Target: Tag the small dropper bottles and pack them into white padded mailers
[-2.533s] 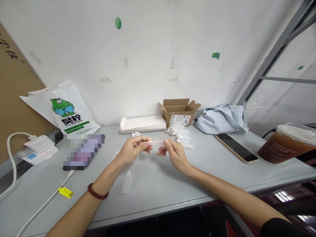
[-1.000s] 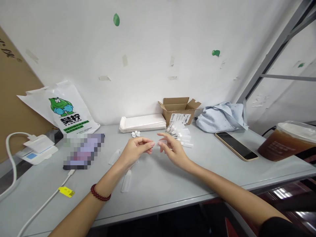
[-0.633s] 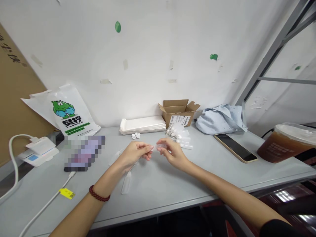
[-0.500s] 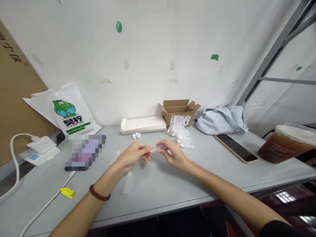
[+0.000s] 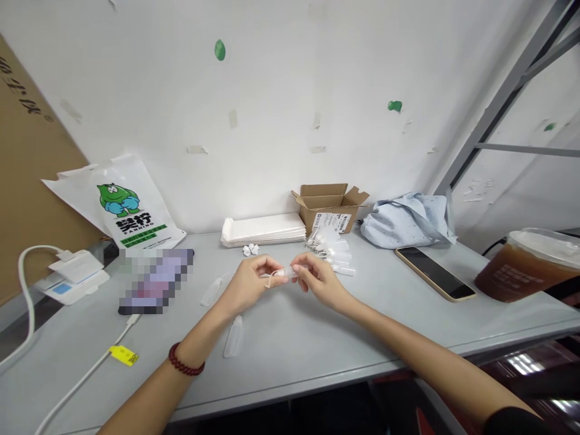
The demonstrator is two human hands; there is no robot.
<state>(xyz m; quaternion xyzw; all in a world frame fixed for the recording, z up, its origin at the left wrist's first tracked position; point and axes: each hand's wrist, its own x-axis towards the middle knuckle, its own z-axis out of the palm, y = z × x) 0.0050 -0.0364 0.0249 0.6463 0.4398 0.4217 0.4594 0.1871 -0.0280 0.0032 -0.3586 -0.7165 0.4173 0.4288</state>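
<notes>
Above the middle of the table, both hands meet at a small translucent plastic tube [image 5: 290, 274] with a white end. My left hand [image 5: 247, 284] pinches the white end, and a thin pale cord loops over its fingers. My right hand [image 5: 324, 284] is closed on the clear end, its fingertips covering much of it. Two similar translucent tubes lie on the table: one [image 5: 234, 338] below my left wrist, another [image 5: 211, 293] left of it. A pile of such tubes [image 5: 338, 254] with cords rests beyond my right hand.
Behind the hands are small white pieces [image 5: 251, 249], a stack of white packets [image 5: 267, 231] and an open cardboard box [image 5: 328, 208]. On the right are a phone [image 5: 435, 275], a cloth bag [image 5: 403, 223] and a drink cup [image 5: 521, 272]. A cable [image 5: 90, 374] crosses the left side.
My right fingers have curled in closer around the tube, and the hands have drawn together. A cord loop now shows above my left fingers; the cord hanging below that hand is no longer visible.
</notes>
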